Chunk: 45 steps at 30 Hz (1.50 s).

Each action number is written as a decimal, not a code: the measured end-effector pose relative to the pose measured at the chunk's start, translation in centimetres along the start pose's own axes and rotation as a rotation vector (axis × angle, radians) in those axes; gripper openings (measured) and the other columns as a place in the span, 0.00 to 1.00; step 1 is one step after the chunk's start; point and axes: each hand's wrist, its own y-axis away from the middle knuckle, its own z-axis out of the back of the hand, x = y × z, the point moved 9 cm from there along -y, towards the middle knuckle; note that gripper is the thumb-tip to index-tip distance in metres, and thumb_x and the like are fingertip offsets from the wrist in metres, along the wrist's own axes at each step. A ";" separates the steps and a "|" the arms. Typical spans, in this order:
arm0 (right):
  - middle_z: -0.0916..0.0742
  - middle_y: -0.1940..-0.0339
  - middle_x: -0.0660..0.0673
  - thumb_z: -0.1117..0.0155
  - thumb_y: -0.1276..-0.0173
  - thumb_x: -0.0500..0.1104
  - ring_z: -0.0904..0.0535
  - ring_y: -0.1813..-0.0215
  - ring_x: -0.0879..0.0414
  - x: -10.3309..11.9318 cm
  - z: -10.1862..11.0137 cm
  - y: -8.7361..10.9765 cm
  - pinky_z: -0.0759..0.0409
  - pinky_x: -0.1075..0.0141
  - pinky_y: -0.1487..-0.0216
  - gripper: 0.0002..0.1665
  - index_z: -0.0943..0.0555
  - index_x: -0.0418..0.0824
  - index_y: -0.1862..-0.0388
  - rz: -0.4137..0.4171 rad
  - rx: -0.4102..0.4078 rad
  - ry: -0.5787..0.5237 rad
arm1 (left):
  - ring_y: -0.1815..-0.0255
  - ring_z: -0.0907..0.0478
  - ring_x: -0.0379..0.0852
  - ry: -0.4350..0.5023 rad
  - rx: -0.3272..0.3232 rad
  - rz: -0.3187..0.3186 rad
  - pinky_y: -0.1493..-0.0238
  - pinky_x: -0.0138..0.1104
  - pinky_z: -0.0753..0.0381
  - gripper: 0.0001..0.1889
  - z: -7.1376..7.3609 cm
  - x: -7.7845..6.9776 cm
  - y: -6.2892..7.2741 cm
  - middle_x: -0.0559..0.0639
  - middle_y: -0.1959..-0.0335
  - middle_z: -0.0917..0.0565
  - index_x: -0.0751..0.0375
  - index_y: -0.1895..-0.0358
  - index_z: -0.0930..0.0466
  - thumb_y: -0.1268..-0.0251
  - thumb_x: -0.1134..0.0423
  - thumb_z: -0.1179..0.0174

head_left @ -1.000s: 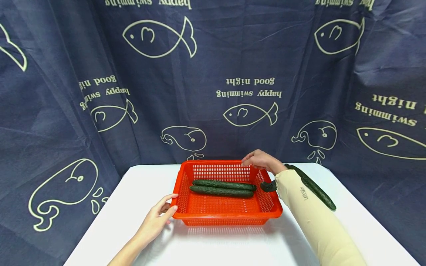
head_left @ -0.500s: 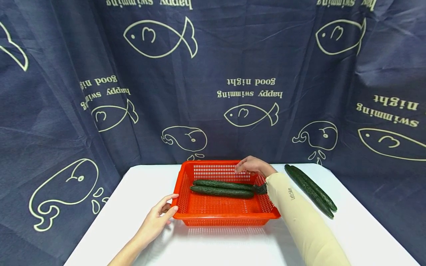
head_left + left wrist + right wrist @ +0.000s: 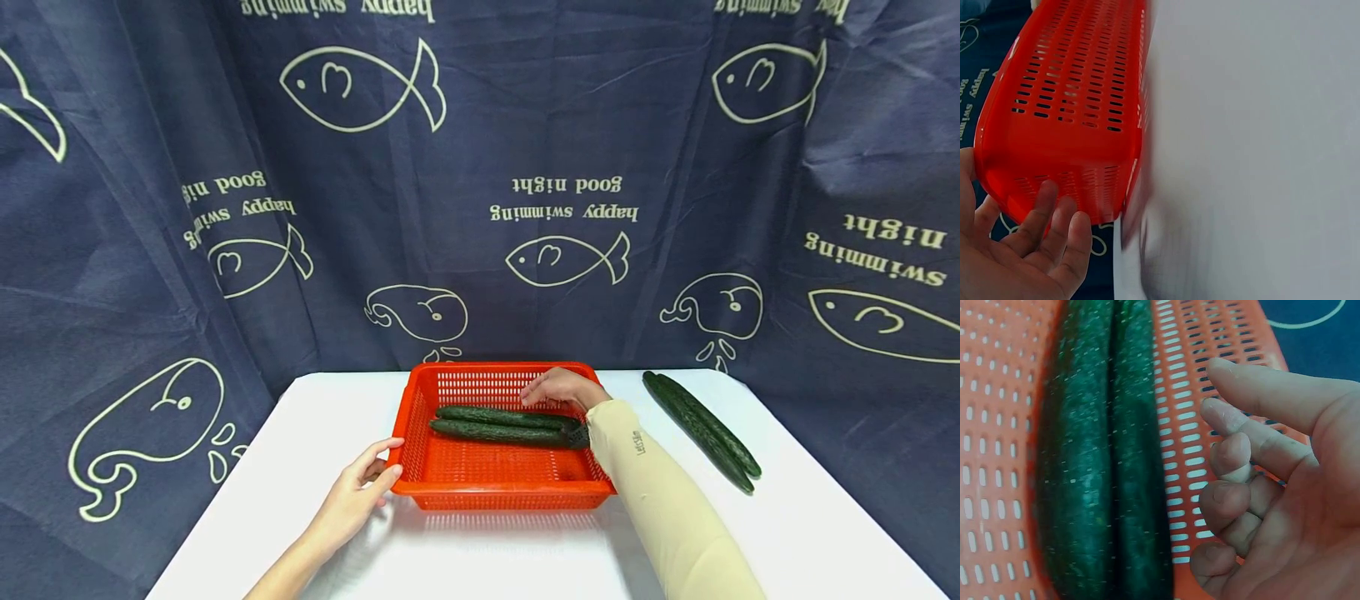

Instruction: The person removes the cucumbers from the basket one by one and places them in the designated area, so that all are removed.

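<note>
Two dark green cucumbers (image 3: 495, 429) lie side by side in a red plastic basket (image 3: 506, 487), toward its back. At the basket's left rim, my left hand (image 3: 358, 485) holds on with thumb and index finger. The left wrist view shows several of its fingers (image 3: 1055, 234) spread below the basket's corner. Inside the basket, near the back right, my right hand (image 3: 558, 387) hovers over the cucumbers. Seen from the right wrist, its fingers (image 3: 1235, 447) are loosely bent with nothing between them, beside the cucumbers (image 3: 1085, 456) and apart from them.
Two more cucumbers (image 3: 697, 421) lie together on the white table (image 3: 795, 517), right of the basket. A dark blue curtain (image 3: 480, 167) with fish and whale drawings hangs behind the table.
My right hand has moved left and down, from above the basket's back right rim into the basket. The left hand and the cucumbers stay in place.
</note>
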 end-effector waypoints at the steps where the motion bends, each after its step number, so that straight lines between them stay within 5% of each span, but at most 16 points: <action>1: 0.10 0.54 0.47 0.28 0.37 0.41 0.19 0.58 0.58 -0.2 -0.1 0.0 0.19 0.63 0.52 0.20 0.14 0.34 0.48 -0.002 -0.002 0.006 | 0.62 0.20 0.42 -0.001 -0.001 0.004 0.65 0.37 0.18 0.22 0.0 0.1 0.0 0.54 0.63 0.15 0.53 0.32 0.28 0.26 0.59 0.41; 7: 0.10 0.56 0.47 0.28 0.38 0.39 0.22 0.64 0.62 -1.0 -0.9 -0.2 0.22 0.68 0.58 0.20 0.14 0.33 0.48 -0.029 0.013 -0.032 | 0.61 0.20 0.42 0.003 -0.002 0.007 0.65 0.36 0.19 0.22 0.0 0.0 0.0 0.54 0.62 0.16 0.53 0.31 0.28 0.26 0.59 0.41; 15: 0.11 0.46 0.45 0.26 0.40 0.40 0.19 0.40 0.54 -1.4 -1.3 -0.3 0.23 0.58 0.36 0.19 0.12 0.36 0.50 -0.030 0.011 0.065 | 0.61 0.20 0.41 0.011 -0.004 0.010 0.65 0.36 0.19 0.23 -0.1 0.0 0.1 0.54 0.62 0.16 0.52 0.31 0.28 0.26 0.58 0.41; 28: 0.15 0.39 0.41 0.23 0.43 0.40 0.29 0.28 0.43 -2.8 -1.6 -1.0 0.29 0.52 0.29 0.21 0.12 0.38 0.49 -0.079 -0.004 0.114 | 0.61 0.20 0.42 0.007 -0.012 0.024 0.64 0.37 0.18 0.23 0.0 0.2 0.0 0.52 0.63 0.16 0.52 0.31 0.29 0.25 0.57 0.41; 45: 0.18 0.35 0.37 0.24 0.41 0.40 0.31 0.27 0.41 -2.5 -1.8 -0.6 0.30 0.52 0.29 0.24 0.14 0.33 0.46 -0.057 0.023 0.184 | 0.58 0.21 0.43 0.018 0.003 0.027 0.63 0.39 0.18 0.23 -0.1 -0.2 0.1 0.54 0.62 0.16 0.52 0.31 0.29 0.25 0.58 0.41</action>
